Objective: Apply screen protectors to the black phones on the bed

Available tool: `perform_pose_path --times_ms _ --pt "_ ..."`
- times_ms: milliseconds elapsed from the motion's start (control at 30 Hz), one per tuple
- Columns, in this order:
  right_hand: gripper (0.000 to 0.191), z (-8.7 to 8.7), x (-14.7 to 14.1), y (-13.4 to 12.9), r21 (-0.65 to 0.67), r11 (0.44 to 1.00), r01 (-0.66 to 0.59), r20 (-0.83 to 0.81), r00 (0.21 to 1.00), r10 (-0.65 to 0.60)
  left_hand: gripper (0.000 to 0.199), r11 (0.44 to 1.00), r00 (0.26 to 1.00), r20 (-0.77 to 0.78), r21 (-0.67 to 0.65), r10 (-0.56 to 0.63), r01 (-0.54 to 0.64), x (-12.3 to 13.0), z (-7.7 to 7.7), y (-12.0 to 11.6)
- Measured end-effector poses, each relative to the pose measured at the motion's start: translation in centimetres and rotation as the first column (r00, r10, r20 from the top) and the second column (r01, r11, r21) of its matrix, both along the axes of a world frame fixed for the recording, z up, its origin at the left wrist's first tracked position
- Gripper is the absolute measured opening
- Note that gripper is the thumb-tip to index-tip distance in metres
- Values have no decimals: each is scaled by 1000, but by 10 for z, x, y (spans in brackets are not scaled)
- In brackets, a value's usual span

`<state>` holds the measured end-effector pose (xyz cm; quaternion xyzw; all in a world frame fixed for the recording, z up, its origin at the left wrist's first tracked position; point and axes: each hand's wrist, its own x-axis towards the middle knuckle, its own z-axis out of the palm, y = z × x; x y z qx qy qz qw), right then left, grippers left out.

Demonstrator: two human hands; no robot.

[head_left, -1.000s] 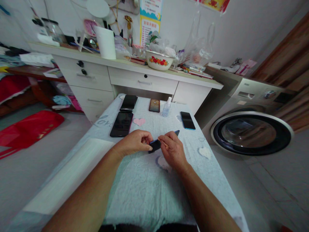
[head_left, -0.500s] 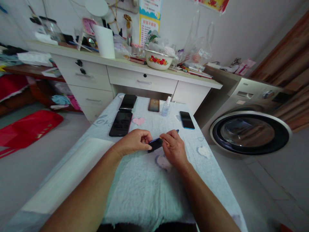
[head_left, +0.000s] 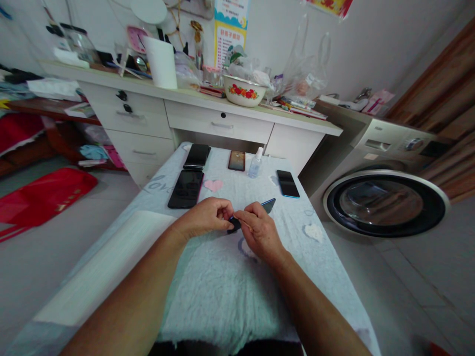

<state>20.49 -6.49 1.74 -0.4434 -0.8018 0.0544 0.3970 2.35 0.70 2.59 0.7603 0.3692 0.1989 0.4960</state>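
A dark phone with a blue edge (head_left: 269, 204) is tilted up on its side over the cloth. My left hand (head_left: 210, 214) pinches its left end between thumb and fingers. Closed around a thin, light-brown stick (head_left: 248, 225), my right hand (head_left: 261, 231) works at the phone's upper edge, close to my left fingertips. The stick's tip is too small to make out, and my right hand covers the middle of the phone.
On the cloth-covered table (head_left: 222, 296) lie a red-edged phone (head_left: 186, 189), a black device (head_left: 197, 156), a brown phone (head_left: 236, 160) and a blue-edged phone (head_left: 288, 184). A clear spray bottle (head_left: 255, 164) stands at the back. A washing machine (head_left: 386, 198) is at the right.
My right hand has slid left along the phone's edge toward my left hand, uncovering the phone's right end. My left hand has stayed in place.
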Motion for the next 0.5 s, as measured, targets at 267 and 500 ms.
perform_pose_path --times_ms 267,500 --pt "33 1 -4 -1 -7 1000 -6 23 1000 7 19 1000 1000 -16 8 2 -2 1 4 -1" --pt "31 4 -4 -2 -8 1000 9 78 997 -9 20 1000 1000 -21 25 -3 3 1 4 -1"
